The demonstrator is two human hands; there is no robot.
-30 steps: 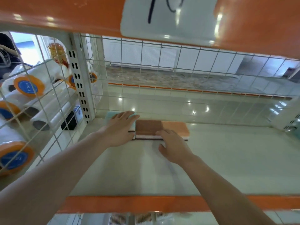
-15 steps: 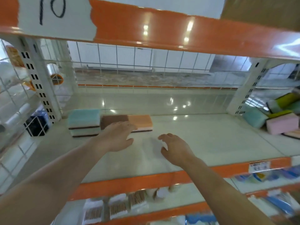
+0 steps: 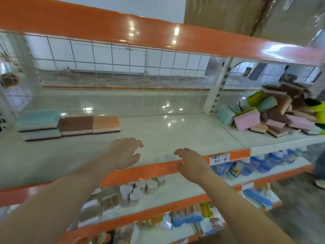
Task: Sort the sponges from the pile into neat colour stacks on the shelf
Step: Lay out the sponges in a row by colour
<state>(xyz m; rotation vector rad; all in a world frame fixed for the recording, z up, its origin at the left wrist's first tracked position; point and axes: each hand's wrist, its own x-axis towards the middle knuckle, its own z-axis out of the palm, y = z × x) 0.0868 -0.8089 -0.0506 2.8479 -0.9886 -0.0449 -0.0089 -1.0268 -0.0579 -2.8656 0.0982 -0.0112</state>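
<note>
The shelf [image 3: 175, 131] was pale grey-white with a glossy orange edge [image 3: 154, 169]. On it lay two light blue sponges [image 3: 39, 121] stacked, a brown sponge [image 3: 76, 123] and a peach sponge [image 3: 106, 122]. The pile [image 3: 277, 111] mixed pink, teal, yellow-green, brown and peach.

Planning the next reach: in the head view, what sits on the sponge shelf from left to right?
Two stacked blue rectangular sponges → brown rectangular sponge → orange rectangular sponge → bare white shelf surface → white perforated upright post → jumbled pile of mixed-colour sponges.
</note>
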